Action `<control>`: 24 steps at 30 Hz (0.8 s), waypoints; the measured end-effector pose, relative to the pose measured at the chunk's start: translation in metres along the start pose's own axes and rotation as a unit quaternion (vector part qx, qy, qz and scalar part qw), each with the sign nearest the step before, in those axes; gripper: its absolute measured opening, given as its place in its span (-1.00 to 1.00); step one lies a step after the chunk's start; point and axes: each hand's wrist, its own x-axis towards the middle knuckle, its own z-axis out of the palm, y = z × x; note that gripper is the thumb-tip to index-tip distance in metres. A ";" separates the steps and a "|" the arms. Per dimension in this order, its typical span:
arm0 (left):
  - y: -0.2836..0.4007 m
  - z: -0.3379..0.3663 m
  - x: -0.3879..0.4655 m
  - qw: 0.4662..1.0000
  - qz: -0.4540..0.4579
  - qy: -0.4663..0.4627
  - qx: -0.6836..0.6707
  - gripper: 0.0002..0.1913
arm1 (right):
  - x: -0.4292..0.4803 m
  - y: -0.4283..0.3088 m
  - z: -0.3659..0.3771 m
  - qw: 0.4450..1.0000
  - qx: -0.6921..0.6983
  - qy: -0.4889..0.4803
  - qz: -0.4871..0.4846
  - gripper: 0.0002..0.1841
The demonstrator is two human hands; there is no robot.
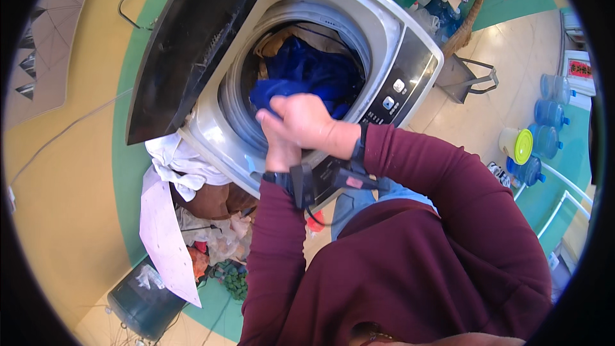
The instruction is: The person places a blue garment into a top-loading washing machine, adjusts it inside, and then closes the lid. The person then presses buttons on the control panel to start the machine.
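A top-loading washing machine (408,48) stands before me with its dark lid (192,53) raised on the left. Blue cloth (317,65) lies in the drum, with tan cloth (271,45) behind it. Both hands are close together over the near side of the drum opening. My right hand (307,120) grips a bunched part of the blue cloth and overlaps my left hand (281,139). The left hand is at the same bunch, but its fingers are partly hidden and blurred, so its hold is unclear. Each wrist wears a dark strap with a device.
White cloth (187,161) and brown cloth (211,199) are piled left of the machine, above plastic bags (216,235). A dark bin (144,298) stands lower left. A metal dustpan (456,77) is behind the machine's right side; large water bottles (547,113) and a lidded bucket (521,145) stand further right.
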 end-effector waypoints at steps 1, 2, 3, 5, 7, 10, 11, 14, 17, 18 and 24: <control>0.002 0.002 0.000 0.998 -0.012 0.052 -0.013 -0.44 | -0.002 -0.001 0.000 1.000 -0.017 -0.024 -0.001 -0.57; 0.001 0.005 -0.003 0.998 -0.001 0.063 -0.016 -0.44 | 0.000 0.002 0.001 0.999 -0.022 0.031 0.035 -0.56; 0.002 0.011 -0.001 0.990 -0.021 0.138 -0.008 -0.48 | 0.005 0.007 0.001 0.994 -0.026 0.088 0.065 -0.56; 0.004 0.018 -0.010 0.997 -0.065 0.045 -0.016 -0.44 | 0.009 0.015 0.001 0.979 0.006 0.153 0.132 -0.56; 0.010 0.023 -0.010 0.994 -0.042 0.098 -0.017 -0.42 | 0.003 0.009 0.002 0.989 0.009 0.132 0.070 -0.56; 0.012 0.023 -0.015 0.999 -0.014 -0.035 -0.020 -0.43 | -0.006 0.002 0.005 0.997 -0.022 0.078 -0.006 -0.54; 0.013 0.020 -0.013 0.995 -0.038 0.063 0.072 -0.39 | -0.003 0.006 0.005 0.996 -0.020 0.085 0.012 -0.55; 0.007 0.013 -0.008 0.993 -0.092 0.065 -0.043 -0.37 | 0.001 0.010 0.003 0.986 0.029 0.142 0.083 -0.56; 0.001 0.007 -0.002 0.896 0.053 -0.397 -0.193 -0.46 | -0.005 0.005 0.005 0.998 -0.003 0.067 -0.010 -0.55; 0.000 0.004 -0.005 0.960 0.038 -0.255 -0.107 -0.45 | -0.005 0.006 0.005 0.995 -0.014 0.096 -0.002 -0.55; -0.001 0.000 -0.004 0.980 -0.020 -0.171 -0.100 -0.40 | -0.006 0.003 0.007 0.985 0.023 0.163 0.054 -0.54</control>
